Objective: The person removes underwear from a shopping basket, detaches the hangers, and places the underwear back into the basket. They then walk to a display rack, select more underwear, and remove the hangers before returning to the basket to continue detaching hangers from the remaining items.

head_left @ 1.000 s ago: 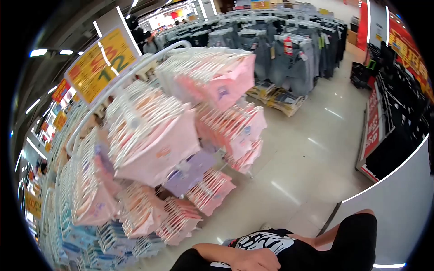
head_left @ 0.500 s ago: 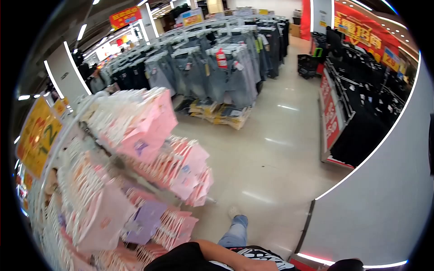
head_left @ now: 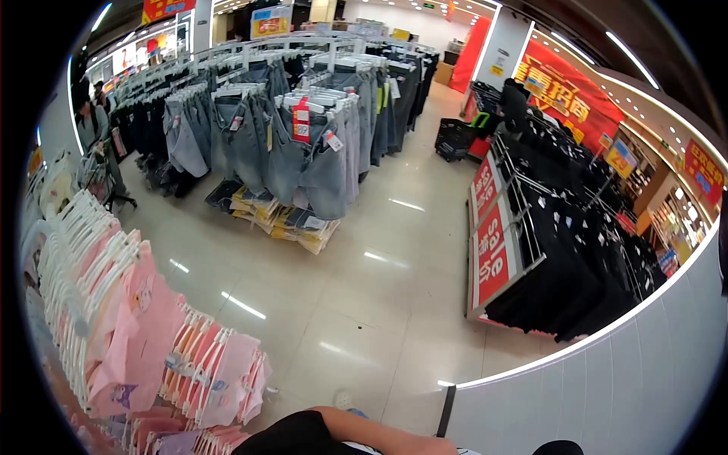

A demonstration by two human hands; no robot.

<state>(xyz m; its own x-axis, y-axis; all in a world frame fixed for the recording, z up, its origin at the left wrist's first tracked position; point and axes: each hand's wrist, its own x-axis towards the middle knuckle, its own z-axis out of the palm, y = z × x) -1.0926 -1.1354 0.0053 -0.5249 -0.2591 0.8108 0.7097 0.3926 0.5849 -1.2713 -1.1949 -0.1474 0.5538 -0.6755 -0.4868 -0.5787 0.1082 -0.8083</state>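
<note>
Neither of my hands shows; both lie outside the bottom edge of the picture. A bare forearm (head_left: 387, 431) crosses the bottom of the view below a black sleeve (head_left: 292, 434), running from left to right. A second dark rounded shape (head_left: 559, 448) shows at the bottom right. Nearest to the arm, on the left, hangs a rack of pink children's clothes (head_left: 136, 334) on white hangers. One shoe (head_left: 343, 398) of mine is on the floor beyond the forearm.
Racks of jeans (head_left: 318, 171) stand ahead, with folded clothes (head_left: 292, 225) stacked beneath. At right are black garments (head_left: 561, 265) on a stand with red sale signs (head_left: 489, 258). A grey panel (head_left: 584, 402) fills the lower right. Black baskets (head_left: 453, 139) sit further back. A person (head_left: 92, 129) stands far left.
My view has turned and moved forward. The jeans and black garments now sit further left and look nearer. The pink clothes have slid toward the lower left, and the yellow price sign there has left view.
</note>
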